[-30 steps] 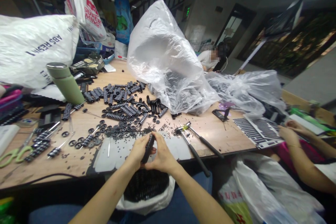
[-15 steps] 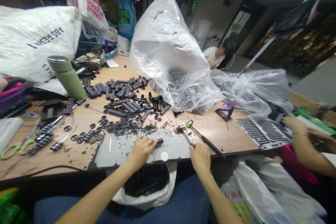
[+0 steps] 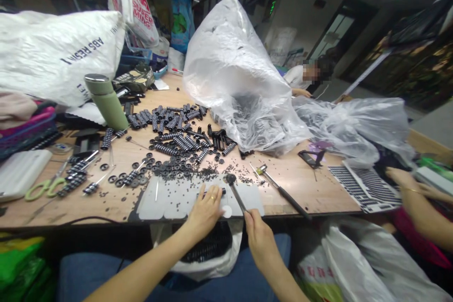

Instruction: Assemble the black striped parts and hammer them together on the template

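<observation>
My left hand (image 3: 207, 207) lies over a short black cylindrical part (image 3: 220, 192) on the grey mat (image 3: 253, 198), its fingers holding the part down. One end of that part shows past the fingertips; the rest is mostly covered. My right hand (image 3: 260, 233) is closed round the handle of a hammer (image 3: 239, 198). The dark hammer head sits just right of the black part; whether they touch I cannot tell. Tiny black pieces (image 3: 208, 173) are scattered on and behind the mat. Black discs (image 3: 173, 166) and ribbed black-and-white rollers (image 3: 184, 143) lie behind my left hand.
A second hammer (image 3: 283, 191) lies to the right. Scissors (image 3: 46, 188) and a green flask (image 3: 108, 104) stand at left. A big plastic bag (image 3: 233, 56) fills the middle back. A co-worker's arm (image 3: 414, 193) is at right. An open bag (image 3: 226, 266) hangs below the table edge.
My right hand has swung the hammer leftward, bringing its head from beside the second hammer to near the black part. My left hand's fingers lie further over the part. The view has shifted slightly.
</observation>
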Motion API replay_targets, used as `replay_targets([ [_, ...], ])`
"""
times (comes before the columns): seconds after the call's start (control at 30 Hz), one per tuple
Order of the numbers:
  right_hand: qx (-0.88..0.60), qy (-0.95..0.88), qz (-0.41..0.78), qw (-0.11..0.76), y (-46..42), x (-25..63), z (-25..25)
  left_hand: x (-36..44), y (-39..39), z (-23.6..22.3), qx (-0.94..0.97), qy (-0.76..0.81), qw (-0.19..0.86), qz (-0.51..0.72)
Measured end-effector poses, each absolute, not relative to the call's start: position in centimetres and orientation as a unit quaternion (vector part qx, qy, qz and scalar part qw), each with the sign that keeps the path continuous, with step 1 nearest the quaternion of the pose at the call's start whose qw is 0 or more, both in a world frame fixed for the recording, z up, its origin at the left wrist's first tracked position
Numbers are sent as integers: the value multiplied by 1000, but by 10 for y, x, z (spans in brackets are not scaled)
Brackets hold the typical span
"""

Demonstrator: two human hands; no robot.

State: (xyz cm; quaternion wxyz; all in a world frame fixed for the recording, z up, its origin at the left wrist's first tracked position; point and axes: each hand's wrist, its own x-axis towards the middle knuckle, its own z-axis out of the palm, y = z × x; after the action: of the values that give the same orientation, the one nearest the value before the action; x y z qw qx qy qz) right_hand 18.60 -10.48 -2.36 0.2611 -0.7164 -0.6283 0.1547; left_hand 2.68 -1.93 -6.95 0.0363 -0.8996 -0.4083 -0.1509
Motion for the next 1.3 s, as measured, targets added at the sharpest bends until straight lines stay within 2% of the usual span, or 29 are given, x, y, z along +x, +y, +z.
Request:
replay_targets([
  [0.2, -638, -662, 186, 347, -108, 153, 19, 35, -32, -76, -897, -415, -16, -149],
  [0.37, -619, -672, 155, 375, -109, 145, 34, 32, -29, -74, -897, -412, -55, -154],
  [0.53, -616, -672, 149, 382, -110, 144, 30, 31, -25, -82, -900, -399, -44, -172],
  [0.63, -631, -679, 156, 341, -108, 139, 9, 31, -26, -88, -903, -392, -23, -175],
  [0.73, -672, -691, 163, 210, -105, 135, -15, 33, -28, -91, -903, -399, -4, -161],
  [0.8, -688, -688, 169, 158, -105, 136, -20, 35, -27, -89, -900, -408, -2, -154],
  [0.9, -689, -675, 174, 199, -102, 147, -12, 39, -20, -78, -893, -420, -17, -162],
  [1.0, -715, -652, 121, 222, -94, 172, -5, 42, -12, -64, -877, -458, -28, -146],
  [1.17, -767, -619, 18, 168, -74, 233, -33, 36, -36, -52, -879, -468, -15, -91],
  [1.3, -755, -637, -42, 149, -58, 261, -57, 20, -37, -38, -879, -466, -56, -89],
])
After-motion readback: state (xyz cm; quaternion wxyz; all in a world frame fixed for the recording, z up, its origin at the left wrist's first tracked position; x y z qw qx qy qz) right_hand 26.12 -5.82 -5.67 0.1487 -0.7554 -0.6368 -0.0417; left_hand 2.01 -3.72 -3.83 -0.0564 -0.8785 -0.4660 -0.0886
